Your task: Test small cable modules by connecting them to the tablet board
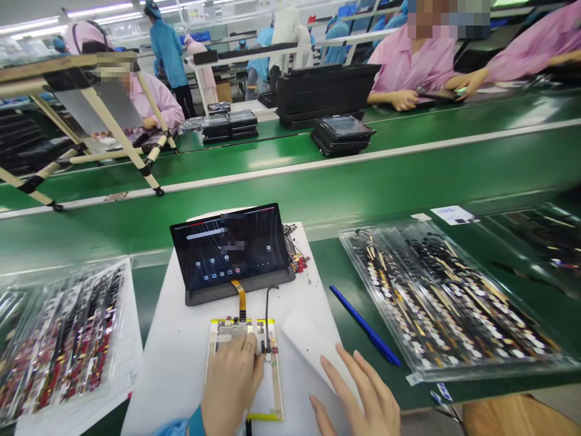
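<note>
Where green conveyors (290,175) run, white paper (167,369) lies

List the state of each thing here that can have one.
tablet, screen lit, propped on grey stand
left hand, resting on yellow-framed circuit board
right hand, fingertips on white sheet
amber flex cable, running from tablet to board
blue pen, lying on green bench
clear tray, full of flex cables

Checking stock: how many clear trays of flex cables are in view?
3: left tray on a gridded sheet, near right tray beside the blue pen, far right tray at the frame edge. More may lie out of view.
</note>
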`<action>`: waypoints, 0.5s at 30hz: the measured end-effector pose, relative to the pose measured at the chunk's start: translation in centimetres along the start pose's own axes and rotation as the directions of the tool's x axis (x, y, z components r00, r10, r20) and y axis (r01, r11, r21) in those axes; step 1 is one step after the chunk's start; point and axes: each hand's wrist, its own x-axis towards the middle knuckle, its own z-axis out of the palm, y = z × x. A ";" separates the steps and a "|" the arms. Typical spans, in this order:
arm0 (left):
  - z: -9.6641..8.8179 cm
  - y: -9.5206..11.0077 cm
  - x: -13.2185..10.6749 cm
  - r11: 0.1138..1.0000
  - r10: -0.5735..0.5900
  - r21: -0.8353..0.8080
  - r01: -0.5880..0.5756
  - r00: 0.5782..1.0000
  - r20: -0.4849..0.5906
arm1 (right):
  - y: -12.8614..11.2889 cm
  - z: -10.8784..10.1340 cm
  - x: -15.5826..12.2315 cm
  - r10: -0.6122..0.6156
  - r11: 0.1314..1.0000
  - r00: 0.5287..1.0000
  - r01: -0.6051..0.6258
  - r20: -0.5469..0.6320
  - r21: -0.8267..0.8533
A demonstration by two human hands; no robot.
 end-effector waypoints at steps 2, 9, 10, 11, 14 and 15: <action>0.3 0.6 0.1 0.994 -0.067 0.088 0.066 0.998 0.002 | -1.0 0.8 -0.3 -0.030 0.992 1.000 0.030 -0.002 0.122; 0.8 1.6 0.2 0.996 0.027 0.092 -0.013 0.988 -0.149 | -4.8 2.8 2.3 -0.056 0.907 0.992 0.097 -0.110 0.410; 0.9 1.6 0.2 0.997 0.031 0.071 -0.021 0.988 -0.154 | -5.0 2.9 2.8 -0.053 0.921 0.994 0.085 -0.095 0.381; 1.2 1.6 0.2 0.998 0.030 0.053 -0.021 0.987 -0.157 | -5.2 3.1 3.2 -0.052 0.936 0.995 0.077 -0.080 0.344; 2.3 1.2 0.0 0.999 0.038 0.021 -0.034 0.984 -0.172 | -5.1 3.5 3.5 -0.064 0.963 0.996 0.080 -0.067 0.257; 2.7 0.8 -0.1 0.998 0.059 0.004 -0.059 0.983 -0.176 | -5.0 3.6 3.4 -0.073 0.967 0.996 0.084 -0.055 0.239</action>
